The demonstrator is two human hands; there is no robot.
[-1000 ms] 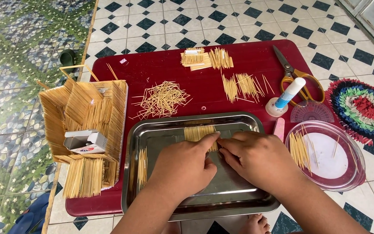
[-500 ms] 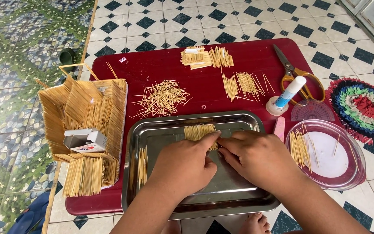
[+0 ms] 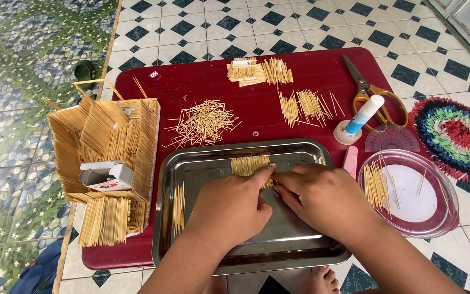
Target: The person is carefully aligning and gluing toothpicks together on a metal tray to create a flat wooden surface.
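Checkered floor tiles surround a low red table [image 3: 311,71]; a steel tray [image 3: 191,163] sits at its near edge.

Left hand [image 3: 229,209] and right hand [image 3: 322,198] lie palm-down over the tray, fingertips meeting at the lower end of a flat row of toothpicks [image 3: 248,163]. Both hands pinch or press this row; the exact grip is hidden under the fingers. The row lies against the tray's far wall, near its middle.

A second small bundle of toothpicks [image 3: 178,209] rests along the tray's left side, apart from the hands.

Right of the tray: a pink eraser-like block [image 3: 350,161], then a clear round lid [image 3: 414,193] with a few sticks on it. Beyond these, a glue bottle [image 3: 361,117], yellow-handled scissors [image 3: 373,92] and a clear protractor [image 3: 391,139].

Behind the tray: a loose toothpick heap [image 3: 202,122] and aligned stick groups [image 3: 300,106].

Left: a stick-built structure [image 3: 110,136] holding a small cardboard box [image 3: 107,175].

Far right on the floor: a multicoloured round mat [image 3: 458,136].
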